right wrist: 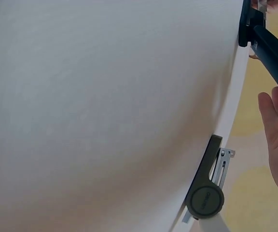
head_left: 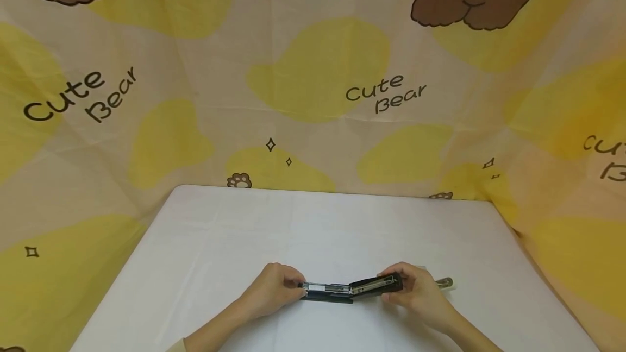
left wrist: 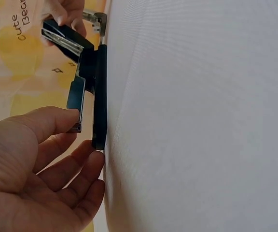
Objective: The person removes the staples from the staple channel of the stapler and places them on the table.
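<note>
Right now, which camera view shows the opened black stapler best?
The left wrist view: the stapler shows base, magazine and raised top close up. The head view shows the whole stapler, small, between both hands. The right wrist view shows only an end.

The stapler [head_left: 352,288] under my fingers looks like matt black plastic, with a shiny bare-metal staple channel. The table [head_left: 313,232] wears a smooth, finely woven white cloth. The olive tool [right wrist: 205,193] near its right edge seems matt plastic with a metal blade.
</note>
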`<state>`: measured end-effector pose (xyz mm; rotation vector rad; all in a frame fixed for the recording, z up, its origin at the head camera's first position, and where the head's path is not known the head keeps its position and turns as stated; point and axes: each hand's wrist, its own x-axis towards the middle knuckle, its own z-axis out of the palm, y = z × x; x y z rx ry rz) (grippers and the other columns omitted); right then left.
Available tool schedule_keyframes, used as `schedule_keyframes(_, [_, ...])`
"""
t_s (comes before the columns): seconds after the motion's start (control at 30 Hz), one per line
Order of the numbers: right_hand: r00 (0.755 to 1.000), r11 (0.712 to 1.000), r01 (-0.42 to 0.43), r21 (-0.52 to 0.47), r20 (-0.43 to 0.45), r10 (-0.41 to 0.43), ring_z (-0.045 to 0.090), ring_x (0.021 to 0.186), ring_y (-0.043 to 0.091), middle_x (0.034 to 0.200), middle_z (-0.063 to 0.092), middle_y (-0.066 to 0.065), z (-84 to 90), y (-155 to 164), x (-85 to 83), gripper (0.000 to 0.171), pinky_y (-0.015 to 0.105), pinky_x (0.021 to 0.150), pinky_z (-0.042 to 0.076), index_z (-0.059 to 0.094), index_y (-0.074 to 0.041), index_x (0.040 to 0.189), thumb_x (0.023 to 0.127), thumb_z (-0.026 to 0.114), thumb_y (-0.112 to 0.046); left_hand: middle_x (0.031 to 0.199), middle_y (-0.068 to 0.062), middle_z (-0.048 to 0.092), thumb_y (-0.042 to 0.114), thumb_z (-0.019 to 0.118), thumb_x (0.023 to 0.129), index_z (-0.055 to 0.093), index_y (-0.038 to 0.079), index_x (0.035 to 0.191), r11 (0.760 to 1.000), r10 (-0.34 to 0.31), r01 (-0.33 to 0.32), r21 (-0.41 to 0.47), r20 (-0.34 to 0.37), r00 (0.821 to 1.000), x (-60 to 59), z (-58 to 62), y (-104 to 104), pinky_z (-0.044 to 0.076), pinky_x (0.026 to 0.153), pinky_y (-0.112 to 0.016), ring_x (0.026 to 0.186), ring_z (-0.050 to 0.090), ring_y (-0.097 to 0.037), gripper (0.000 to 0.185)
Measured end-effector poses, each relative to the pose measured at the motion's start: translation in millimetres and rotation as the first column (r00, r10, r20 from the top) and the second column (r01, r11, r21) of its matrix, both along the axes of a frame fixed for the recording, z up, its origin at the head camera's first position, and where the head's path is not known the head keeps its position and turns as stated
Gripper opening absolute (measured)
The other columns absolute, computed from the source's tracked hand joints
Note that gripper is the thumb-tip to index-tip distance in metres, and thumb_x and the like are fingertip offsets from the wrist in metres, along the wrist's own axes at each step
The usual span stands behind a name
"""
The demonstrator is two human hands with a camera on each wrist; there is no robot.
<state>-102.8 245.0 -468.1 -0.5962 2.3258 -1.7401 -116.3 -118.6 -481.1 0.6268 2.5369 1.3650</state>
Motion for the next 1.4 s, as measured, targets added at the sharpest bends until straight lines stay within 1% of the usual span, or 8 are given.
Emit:
schedule_keyframes(0.27, [0.987, 0.998, 0.053, 0.042, 0.151, -0.058, 0.071, 0.099, 0.016, 0.117, 0.07, 0.02, -2.3, 5, -0.1, 0.045, 0.028, 0.082, 0.058, 0.065, 0.006, 0.12, 0.081, 0.085, -0.002, 0.085, 0.013, 0.072, 0.011, 0.082, 0.087, 0.082, 0.012, 0.098, 1.0, -0.002, 0.002, -0.005, 0.013, 1.0, -0.8, -2.2, -1, 0.049, 0.065, -0.024, 0.072, 0.059, -0.005, 0.012])
schedule_keyframes(0.67, [0.981, 0.987, 0.069, 0.146, 0.171, -0.094, 0.07, 0.101, 0.016, 0.117, 0.071, 0.016, -5.6, 6, -2.3, 0.045, 0.024, 0.086, 0.056, 0.068, 0.002, 0.117, 0.078, 0.087, -0.001, 0.082, 0.013, 0.071, 0.011, 0.082, 0.086, 0.082, 0.013, 0.097, 1.0, -0.003, 0.003, -0.006, 0.007, 1.0, -1.0, -2.9, -2, 0.048, 0.064, -0.024, 0.071, 0.058, -0.005, 0.011])
schedule_keyframes(0.8, [0.981, 0.985, 0.05, 0.164, 0.174, -0.079, 0.069, 0.104, 0.014, 0.12, 0.071, 0.014, -2.4, 7, -3.4, 0.045, 0.021, 0.088, 0.054, 0.068, 0.0, 0.119, 0.079, 0.088, -0.003, 0.082, 0.013, 0.071, 0.012, 0.082, 0.086, 0.082, 0.013, 0.097, 1.0, -0.001, 0.001, 0.0, 0.026, 1.0, -0.1, -2.7, -1, 0.047, 0.064, -0.023, 0.071, 0.057, -0.006, 0.011])
schedule_keyframes(0.9, [0.991, 0.983, -0.003, 0.184, 0.132, -0.022, 0.067, 0.112, 0.021, 0.125, 0.069, 0.017, 6.1, 8, -4.1, 0.046, 0.022, 0.094, 0.052, 0.067, 0.002, 0.123, 0.082, 0.087, -0.006, 0.08, 0.013, 0.07, 0.013, 0.083, 0.086, 0.082, 0.012, 0.097, 1.0, 0.007, -0.007, -0.005, 0.033, 0.999, 0.0, -2.9, 0, 0.046, 0.061, -0.023, 0.069, 0.056, -0.005, 0.011])
schedule_keyframes(0.97, [0.996, 0.978, -0.015, 0.21, 0.085, -0.003, 0.066, 0.117, 0.03, 0.128, 0.068, 0.019, 14.8, 8, -4.1, 0.045, 0.029, 0.098, 0.053, 0.065, 0.003, 0.126, 0.087, 0.084, -0.01, 0.078, 0.013, 0.07, 0.013, 0.083, 0.086, 0.082, 0.012, 0.098, 1.0, 0.011, -0.011, -0.007, 0.034, 0.999, 0.0, -3.0, 0, 0.045, 0.059, -0.023, 0.068, 0.056, -0.005, 0.012])
schedule_keyframes(1.1, [0.998, 0.965, 0.063, 0.253, 0.001, -0.065, 0.062, 0.125, 0.044, 0.132, 0.067, 0.02, 32.6, 8, -2.8, 0.041, 0.043, 0.103, 0.052, 0.065, 0.001, 0.128, 0.094, 0.079, -0.017, 0.077, 0.013, 0.069, 0.012, 0.082, 0.086, 0.082, 0.011, 0.098, 1.0, 0.014, -0.014, -0.004, 0.032, 0.999, -0.3, -2.9, 0, 0.045, 0.057, -0.022, 0.067, 0.055, -0.004, 0.012])
schedule_keyframes(1.23, [0.99, 0.967, 0.138, 0.215, -0.038, -0.133, 0.064, 0.122, 0.044, 0.132, 0.067, 0.019, 45.9, 4, -0.8, 0.036, 0.034, 0.094, 0.056, 0.067, -0.003, 0.127, 0.096, 0.078, -0.017, 0.078, 0.013, 0.069, 0.012, 0.082, 0.086, 0.082, 0.01, 0.098, 1.0, 0.01, -0.01, -0.001, 0.031, 0.999, -0.6, -2.4, 0, 0.045, 0.059, -0.022, 0.068, 0.055, -0.004, 0.012])
schedule_keyframes(1.4, [0.99, 0.979, 0.127, 0.16, -0.074, -0.116, 0.072, 0.11, 0.03, 0.128, 0.069, 0.02, 55.7, -2, 0.4, 0.033, 0.027, 0.085, 0.058, 0.067, -0.001, 0.126, 0.097, 0.076, -0.013, 0.078, 0.013, 0.069, 0.012, 0.083, 0.086, 0.082, 0.01, 0.098, 1.0, 0.014, -0.014, -0.005, 0.025, 1.0, -0.4, -1.5, 0, 0.046, 0.061, -0.023, 0.069, 0.056, -0.005, 0.013])
